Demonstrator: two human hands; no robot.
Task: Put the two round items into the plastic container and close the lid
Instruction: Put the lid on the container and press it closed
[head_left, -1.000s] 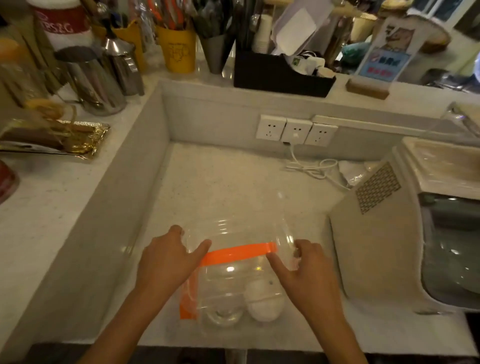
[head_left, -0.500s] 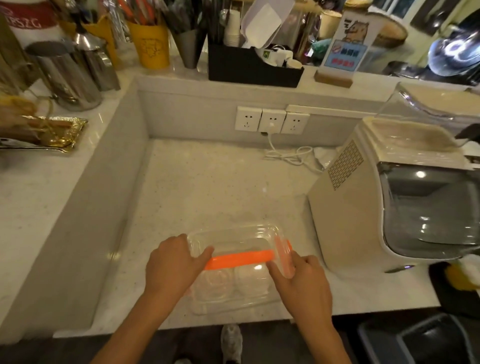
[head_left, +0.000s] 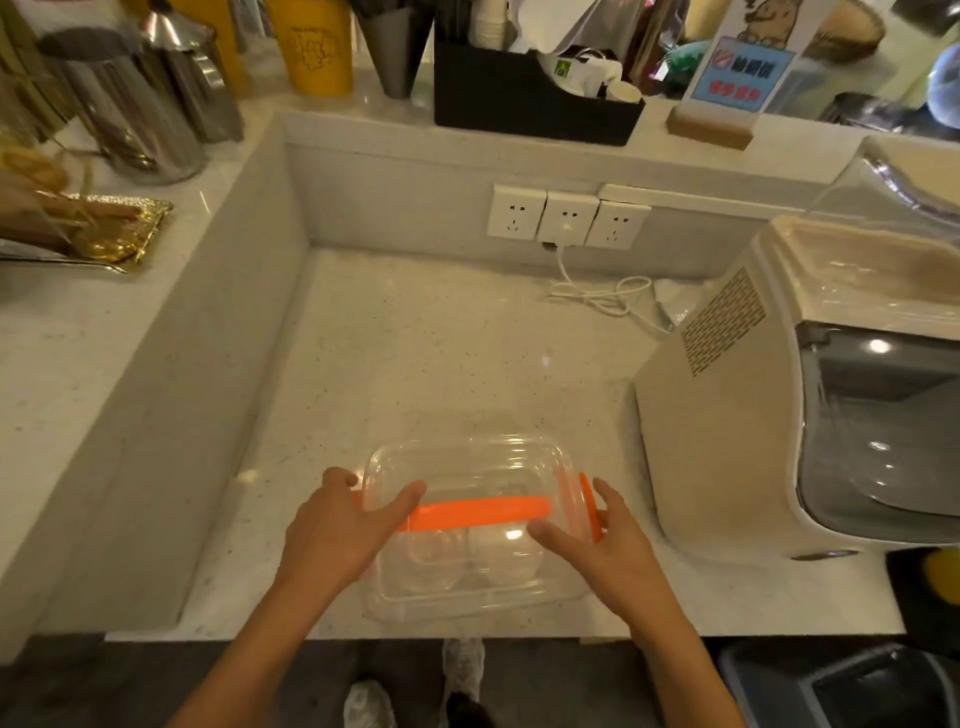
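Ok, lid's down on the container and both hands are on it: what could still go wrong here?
1. The container sits close to the counter's front edge; a hard press from the left hand or right hand might slide it off.
2. The orange clips may not be latched yet, so the lid could spring open.
3. The round items look close under the lid and might get squashed.

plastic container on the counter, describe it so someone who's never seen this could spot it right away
Start at the big beige machine on the right of the sunken speckled counter. Just left of it, at the counter's near edge, the plastic container sits between the left hand and right hand. It is the only clear box, with orange clips.
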